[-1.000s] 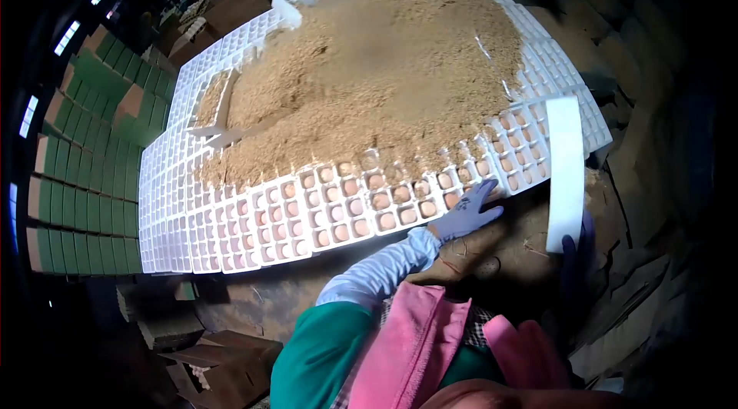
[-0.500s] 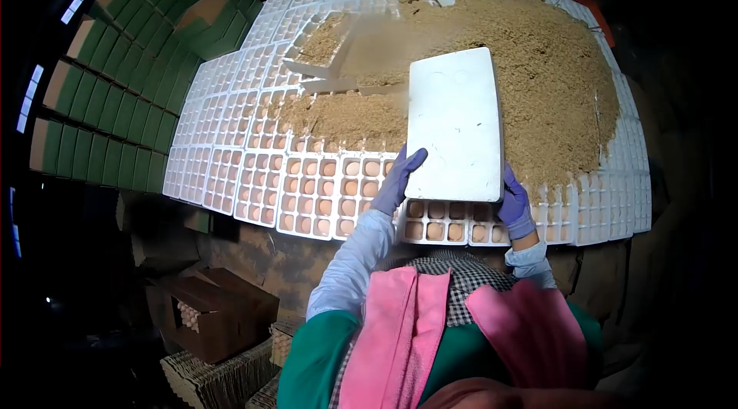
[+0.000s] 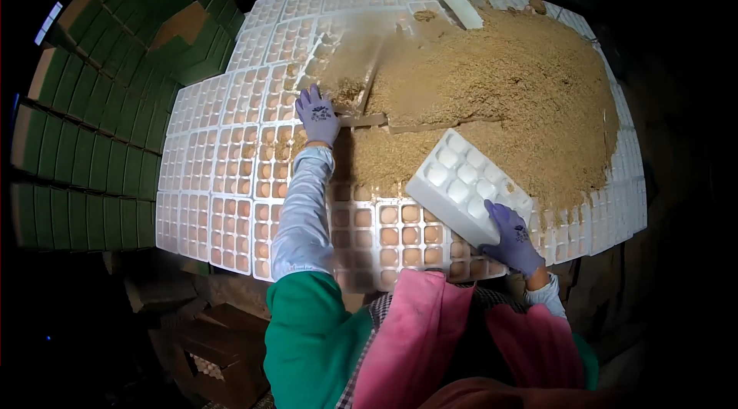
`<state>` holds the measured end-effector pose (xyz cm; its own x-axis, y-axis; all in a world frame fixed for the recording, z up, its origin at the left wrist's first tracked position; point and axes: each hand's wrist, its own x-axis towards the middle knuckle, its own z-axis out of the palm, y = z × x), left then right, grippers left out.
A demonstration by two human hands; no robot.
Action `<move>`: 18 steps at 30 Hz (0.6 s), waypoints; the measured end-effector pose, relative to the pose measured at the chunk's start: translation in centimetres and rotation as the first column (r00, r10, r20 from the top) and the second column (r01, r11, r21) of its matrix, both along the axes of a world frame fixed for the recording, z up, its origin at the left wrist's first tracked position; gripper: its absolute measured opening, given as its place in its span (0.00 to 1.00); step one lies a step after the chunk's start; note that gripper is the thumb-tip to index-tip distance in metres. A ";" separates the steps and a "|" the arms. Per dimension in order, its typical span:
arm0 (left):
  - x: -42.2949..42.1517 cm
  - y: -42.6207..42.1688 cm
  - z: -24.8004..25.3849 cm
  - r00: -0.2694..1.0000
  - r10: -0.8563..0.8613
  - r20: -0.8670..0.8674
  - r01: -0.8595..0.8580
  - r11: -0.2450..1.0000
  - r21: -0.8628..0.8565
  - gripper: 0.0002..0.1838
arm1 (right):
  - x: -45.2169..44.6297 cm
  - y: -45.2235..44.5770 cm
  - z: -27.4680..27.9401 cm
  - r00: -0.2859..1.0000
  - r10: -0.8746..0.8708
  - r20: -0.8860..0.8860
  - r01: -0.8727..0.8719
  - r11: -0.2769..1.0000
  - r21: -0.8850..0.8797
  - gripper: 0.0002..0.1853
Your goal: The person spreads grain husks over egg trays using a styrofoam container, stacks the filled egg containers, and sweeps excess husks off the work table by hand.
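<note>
My left hand [image 3: 317,115], in a pale purple glove, is stretched forward with its fingers apart at the near left corner of a white foam tray [image 3: 371,74] partly filled with brown husk. Whether it grips that corner is unclear. Closed on the right end of an empty foam egg tray [image 3: 461,187] is my right hand [image 3: 516,238]. This tray is tilted, its hollows facing up, over filled egg trays [image 3: 407,236]. Loose husk [image 3: 507,63] is heaped over the trays behind, with a foam strip [image 3: 446,126] lying in it.
More white trays of eggs [image 3: 234,167] cover the left side. A white foam block [image 3: 456,0] leans at the back of the heap. Stacked green cartons [image 3: 84,155] stand at the far left. Below is an open brown box [image 3: 219,351] with eggs inside.
My left hand has let go of the foam tray and reached forward and left. My right hand has turned the tray from its flat underside to show its hollows and lowered it.
</note>
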<state>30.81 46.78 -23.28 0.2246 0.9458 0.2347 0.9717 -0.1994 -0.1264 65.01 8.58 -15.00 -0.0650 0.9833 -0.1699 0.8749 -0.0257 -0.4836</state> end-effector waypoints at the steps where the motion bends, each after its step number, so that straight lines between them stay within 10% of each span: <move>1: -1.2 1.6 -2.6 0.997 -0.064 0.048 0.058 0.993 0.102 0.26 | -1.2 -1.1 -2.6 0.999 -0.025 0.032 0.025 0.999 0.022 0.54; 3: -2.1 3.0 -4.6 0.983 -0.158 0.094 0.123 0.946 0.299 0.19 | -3.0 -1.7 -4.0 0.992 -0.096 0.081 0.090 0.993 0.071 0.53; 6: -2.0 -0.1 2.8 0.970 -0.140 0.198 0.143 0.990 0.000 0.22 | -5.3 -2.2 -2.3 0.962 -0.256 0.096 0.240 0.958 0.155 0.52; 12: -3.5 -7.4 6.7 0.850 -0.327 0.412 0.327 0.942 0.074 0.23 | -0.4 -7.7 -1.0 0.772 -0.619 0.141 0.526 0.748 0.405 0.50; 15: -3.2 -12.2 8.6 0.809 -0.443 0.387 0.423 0.895 0.140 0.21 | 6.9 -14.8 1.1 0.410 -0.878 0.246 0.793 0.477 0.380 0.48; 18: 0.0 -16.6 12.5 0.692 -0.622 0.366 0.645 0.760 0.073 0.20 | 15.1 -20.8 3.9 -0.129 -0.758 0.639 0.844 0.255 0.472 0.49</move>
